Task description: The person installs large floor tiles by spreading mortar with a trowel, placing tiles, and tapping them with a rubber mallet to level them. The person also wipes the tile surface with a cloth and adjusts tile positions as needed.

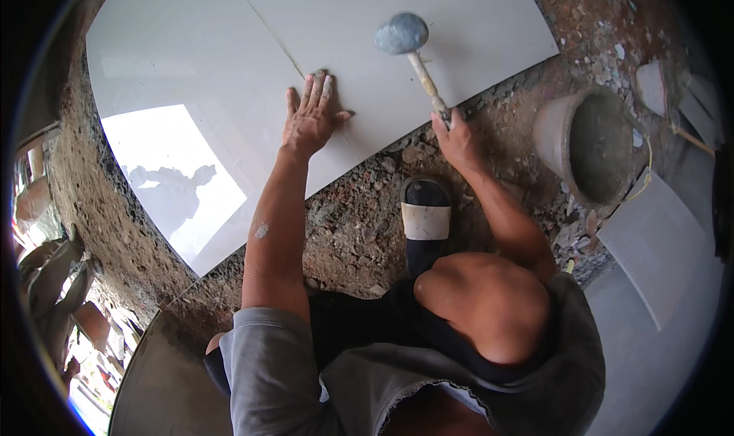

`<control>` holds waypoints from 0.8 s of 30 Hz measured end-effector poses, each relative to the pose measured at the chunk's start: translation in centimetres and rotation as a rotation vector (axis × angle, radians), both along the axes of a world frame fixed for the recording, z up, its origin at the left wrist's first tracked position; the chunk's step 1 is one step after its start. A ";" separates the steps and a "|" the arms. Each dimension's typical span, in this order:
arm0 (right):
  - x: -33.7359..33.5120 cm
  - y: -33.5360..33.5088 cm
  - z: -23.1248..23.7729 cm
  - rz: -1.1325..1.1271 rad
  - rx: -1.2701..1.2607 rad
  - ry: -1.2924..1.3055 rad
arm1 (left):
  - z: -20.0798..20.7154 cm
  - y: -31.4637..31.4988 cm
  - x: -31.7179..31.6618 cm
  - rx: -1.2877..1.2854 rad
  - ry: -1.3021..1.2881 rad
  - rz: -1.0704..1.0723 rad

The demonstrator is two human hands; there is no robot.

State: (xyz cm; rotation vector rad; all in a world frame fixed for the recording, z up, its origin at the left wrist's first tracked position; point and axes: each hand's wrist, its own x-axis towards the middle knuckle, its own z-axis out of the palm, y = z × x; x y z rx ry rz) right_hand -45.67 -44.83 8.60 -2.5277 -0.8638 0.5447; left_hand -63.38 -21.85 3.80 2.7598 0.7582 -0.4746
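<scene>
Two tiles look laid: the left tile (153, 61) at 10 o'clock and the right tile (489, 42) at 12 to 1, meeting at a thin seam. The left hand (310, 123) lies over that seam, fingers slightly spread, gripping nothing; the right hand's fingers close round the mallet (405, 35), its head over the right tile. Tapping level seems underway. Rubble (344, 237) toward 6 o'clock of the tiles is uncovered, so covering it probably remains.
</scene>
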 end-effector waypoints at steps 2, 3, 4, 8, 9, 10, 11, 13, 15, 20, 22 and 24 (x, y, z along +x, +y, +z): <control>-0.2 -0.6 -0.2 0.013 0.141 -0.022 | 0.0 0.1 0.1 0.001 -0.049 0.008; -0.2 -0.9 -0.2 0.002 0.234 0.000 | 0.0 0.0 0.0 -0.014 -0.033 0.006; -0.1 -1.2 -0.2 0.016 0.329 0.018 | 0.0 0.0 0.0 -0.008 -0.053 0.007; 0.9 -1.1 0.0 -0.008 -0.074 0.056 | 0.1 0.0 -0.2 -0.011 -0.049 -0.004; 1.1 -1.1 0.1 0.017 -0.015 0.032 | 0.1 0.1 -0.1 -0.008 -0.025 -0.008; 1.4 -1.0 0.2 0.014 -0.003 0.023 | 0.1 0.2 -0.1 -0.001 -0.033 -0.006; 1.5 -1.1 0.4 0.025 0.071 -0.034 | 0.1 0.0 -0.1 0.001 -0.016 -0.015; 1.4 -1.6 0.6 -0.029 0.138 0.039 | 0.2 -0.4 -0.3 0.027 -0.026 -0.013; 0.7 -2.5 0.7 -0.042 0.198 0.042 | 0.4 -2.1 -1.5 0.047 -0.025 -0.008; -0.8 -4.4 -0.5 -0.092 0.144 0.024 | 1.2 -9.9 -7.3 -0.094 0.099 -0.158; -1.2 -4.7 -1.1 -0.081 0.175 0.043 | 0.8 -11.2 -8.1 -0.088 -0.086 -0.088; -1.4 -4.8 -1.5 -0.077 0.193 0.056 | 0.4 -11.5 -8.2 -0.092 -0.118 -0.080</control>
